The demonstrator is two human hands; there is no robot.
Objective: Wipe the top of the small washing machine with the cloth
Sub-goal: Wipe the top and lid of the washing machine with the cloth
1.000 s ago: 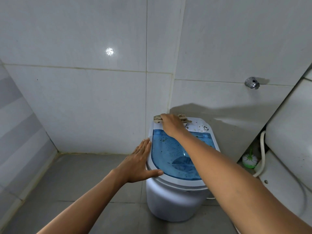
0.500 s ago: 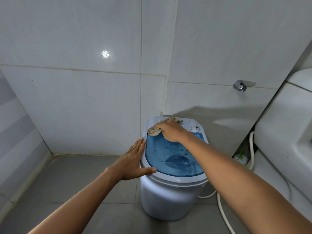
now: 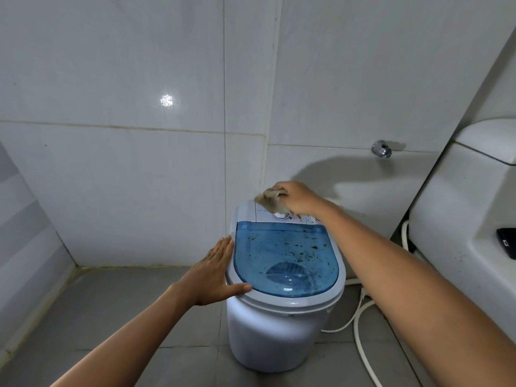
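The small washing machine (image 3: 282, 317) is standing on the grey floor in the corner of the tiled room, and half a second on, the picture is changing at its far end: the cloth (image 3: 272, 203) is no longer lying flat by the lid's back left corner but is bunched up and lifted, dangling over the white control panel (image 3: 279, 215) and its round dial. The right hand (image 3: 297, 198) is riding higher than before, wrist raised, knuckles up, fingers pinched tight around the cloth's top edge. The machine's top is running lengthwise away from the person, rounded end nearest, straight panel end against the wall. The blue see-through lid (image 3: 284, 259) is showing dark green specks scattered across its middle and far half. The cloth is hanging with its long side roughly down, its lower fringe just over the dial; I cannot tell whether it is touching. The left hand (image 3: 216, 270) is staying where it was, flat and spread open, holding nothing, palm pressing the machine's left rim, thumb hooking along the near edge, fingers pointing away. Both forearms are reaching in from the bottom corners. A white hose (image 3: 363, 339) is curling on the floor to the right, a chrome wall tap (image 3: 381, 149) is sitting above.
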